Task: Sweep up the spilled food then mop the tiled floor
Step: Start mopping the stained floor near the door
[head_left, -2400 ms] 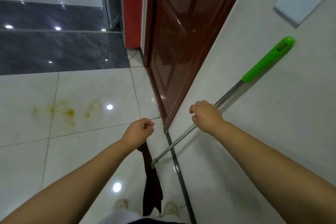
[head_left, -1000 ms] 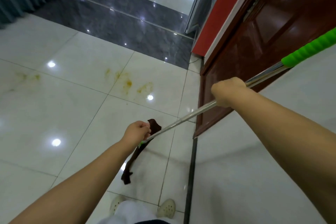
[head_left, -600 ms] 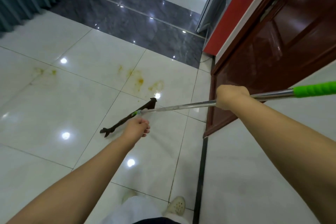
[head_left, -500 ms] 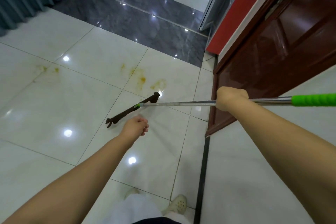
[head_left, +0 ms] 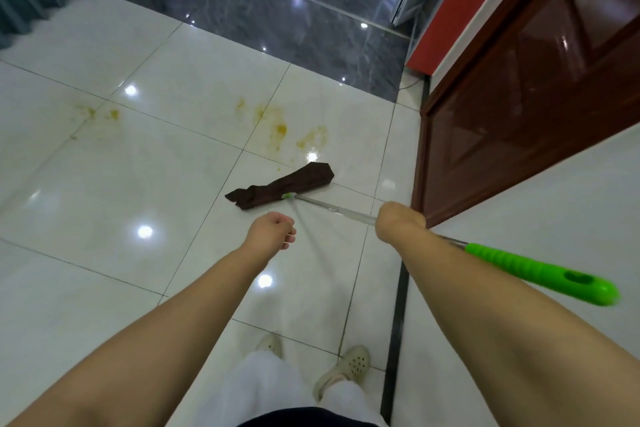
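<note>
Mop head (head_left: 280, 185), a dark brown cloth pad, is lying flat on the white tiled floor (head_left: 104, 204), out ahead of both my hands and a little beyond my left hand (head_left: 272, 229). Its thin metal pole (head_left: 332, 209) is running back from the pad to my right hand (head_left: 396, 222), which is gripping it in a closed fist. Behind that fist the pole is passing under my right forearm and ending in a bright green handle (head_left: 540, 272), which is sticking out to the right of my arm, slightly blurred.

My left hand is hanging in the air just to the left of the pole, curled into a loose fist and not touching anything.

Yellow-orange food stains (head_left: 280, 130) are lying on the tiles just beyond the far end of the pad, close to it. A fainter patch of stains (head_left: 100, 114) is sitting well off to the left of my left hand.

To the right of my right hand, a glossy dark red-brown door (head_left: 519, 107) is standing beside a pale wall (head_left: 519, 218). Far ahead, the white tiles are meeting a band of dark grey tiles (head_left: 277, 7). Below my arms, my white trousers and pale shoes (head_left: 349, 364) are showing.
</note>
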### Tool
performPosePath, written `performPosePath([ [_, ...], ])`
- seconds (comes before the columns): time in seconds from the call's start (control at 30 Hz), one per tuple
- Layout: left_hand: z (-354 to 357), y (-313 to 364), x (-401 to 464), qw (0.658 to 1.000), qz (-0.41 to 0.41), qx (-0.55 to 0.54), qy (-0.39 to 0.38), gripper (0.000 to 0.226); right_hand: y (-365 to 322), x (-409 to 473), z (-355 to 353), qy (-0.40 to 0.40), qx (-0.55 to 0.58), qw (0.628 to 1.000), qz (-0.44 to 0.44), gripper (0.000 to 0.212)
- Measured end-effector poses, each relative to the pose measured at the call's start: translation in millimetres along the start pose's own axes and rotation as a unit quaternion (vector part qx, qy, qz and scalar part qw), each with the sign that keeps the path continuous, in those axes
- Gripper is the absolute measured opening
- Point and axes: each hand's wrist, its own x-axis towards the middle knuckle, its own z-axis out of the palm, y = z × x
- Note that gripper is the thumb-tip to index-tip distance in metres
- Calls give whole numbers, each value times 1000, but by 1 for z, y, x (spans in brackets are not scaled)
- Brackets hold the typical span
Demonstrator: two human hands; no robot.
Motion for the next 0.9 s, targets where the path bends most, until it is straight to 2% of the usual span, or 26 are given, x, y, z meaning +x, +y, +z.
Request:
performPosePath([
  [0.13,17,-6,2,999,-12,10,-33,16,1,0,22,-69,25,997,1,30],
  [0.27,34,-14,4,997,-27,30,-65,15,2,-7,32,-206,66,976,5,31],
  [0.43,54,-14,7,995,-20,45,-82,13,-10,-27,38,-217,107,968,-63,34],
  [0.5,60,-11,9,995,-19,41,-90,12,-18,-31,35,-224,130,962,-86,27],
  [0.57,65,-8,12,994,-30,36,-103,15,-27,-34,36,-235,211,945,-84,9],
  [0.6,67,-7,14,993,-36,41,-107,17,-30,-36,37,-239,275,929,-69,7],
  [0.67,69,-6,21,991,-63,58,-106,20,-34,-38,40,-245,389,888,-18,17],
  [0.73,72,-6,23,989,-114,26,-95,22,-33,-40,41,-269,492,828,29,18],
  [0.8,76,-4,20,979,-169,-56,-104,27,-27,-41,39,-311,588,744,70,20],
  [0.9,88,4,19,939,-233,-215,-136,28,-14,-43,32,-375,684,616,108,30],
])
